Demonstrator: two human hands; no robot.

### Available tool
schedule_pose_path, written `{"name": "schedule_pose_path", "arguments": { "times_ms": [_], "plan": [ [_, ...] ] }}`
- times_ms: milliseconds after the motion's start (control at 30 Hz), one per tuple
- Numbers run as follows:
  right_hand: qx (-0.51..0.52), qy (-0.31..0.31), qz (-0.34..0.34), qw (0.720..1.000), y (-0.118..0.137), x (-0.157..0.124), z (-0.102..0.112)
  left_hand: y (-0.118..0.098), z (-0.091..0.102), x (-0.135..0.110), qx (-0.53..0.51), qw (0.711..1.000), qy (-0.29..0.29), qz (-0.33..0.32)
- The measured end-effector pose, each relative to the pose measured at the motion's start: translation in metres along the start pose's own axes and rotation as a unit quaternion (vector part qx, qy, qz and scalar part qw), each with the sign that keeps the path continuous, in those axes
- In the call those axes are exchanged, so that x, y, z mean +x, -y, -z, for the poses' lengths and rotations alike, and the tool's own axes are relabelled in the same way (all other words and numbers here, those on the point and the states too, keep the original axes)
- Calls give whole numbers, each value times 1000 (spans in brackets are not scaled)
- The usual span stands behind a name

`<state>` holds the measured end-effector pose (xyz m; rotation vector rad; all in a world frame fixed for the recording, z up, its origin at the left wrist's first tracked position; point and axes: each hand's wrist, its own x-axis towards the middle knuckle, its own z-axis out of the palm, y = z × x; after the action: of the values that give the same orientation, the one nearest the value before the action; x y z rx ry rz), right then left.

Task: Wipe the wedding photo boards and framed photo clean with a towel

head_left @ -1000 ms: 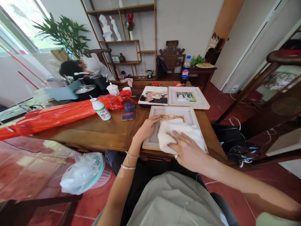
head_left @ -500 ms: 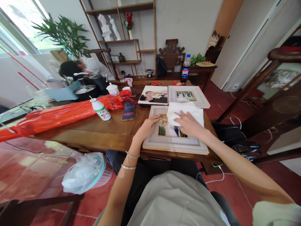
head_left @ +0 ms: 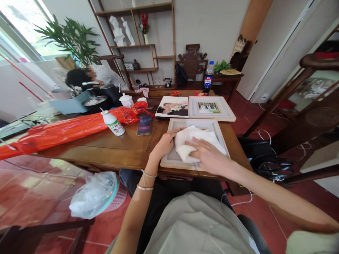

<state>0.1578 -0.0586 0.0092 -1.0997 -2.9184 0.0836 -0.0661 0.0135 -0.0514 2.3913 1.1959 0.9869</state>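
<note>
White cloth [head_left: 201, 135] under my right hand [head_left: 209, 157], lying on a pale picture frame [head_left: 196, 122] at the near edge of the wooden table [head_left: 127, 141].

Nearest, on the red floor to my left, I log a basket [head_left: 116, 197] lined with a plastic bag. Left hand [head_left: 164, 144]: fingers together, laid flat on the frame's left rim, touching the cloth's edge. Right hand: fingers spread, palm pressed down on the bunched cloth, which covers most of the frame's middle. Left of the frame: dark phone [head_left: 144, 124] lying flat; white bottle [head_left: 113, 122], tilted; long red plastic bag [head_left: 60, 130] across the table. Behind the frame, side by side: unframed photo print [head_left: 172, 107] and second pale frame [head_left: 212, 108]. Beyond them: cola bottle [head_left: 208, 78], upright; wooden shelf [head_left: 140, 46] against the wall; a seated person [head_left: 79, 76] far left by a leafy plant [head_left: 71, 38].
</note>
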Motion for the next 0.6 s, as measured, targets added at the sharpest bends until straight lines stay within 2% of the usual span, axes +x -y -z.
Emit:
{"name": "schedule_pose_path", "arguments": {
  "times_ms": [100, 167, 267, 367, 433, 600],
  "plan": [
    [-53, -31, -36, 997, -30, 13, -3, 1, 0, 0, 5, 1000, -2, 2],
    [-80, -55, -57, 994, -41, 17, -3, 2, -1, -1, 15, 1000, 0, 11],
    [-121, -100, -77, 985, -42, 24, 1, 3, -3, -1, 23, 1000, -1, 16],
    [-167, -138, -64, 974, -37, 34, 3, 3, -3, -2, 18, 1000, -3, 11],
    [-181, -124, -57, 974, -36, 43, 2, 4, -3, -2, 14, 1000, -5, 8],
    [-149, -16, -104, 983, -22, 53, 5, 5, -4, -1, 14, 1000, -5, 9]
  ]
}}
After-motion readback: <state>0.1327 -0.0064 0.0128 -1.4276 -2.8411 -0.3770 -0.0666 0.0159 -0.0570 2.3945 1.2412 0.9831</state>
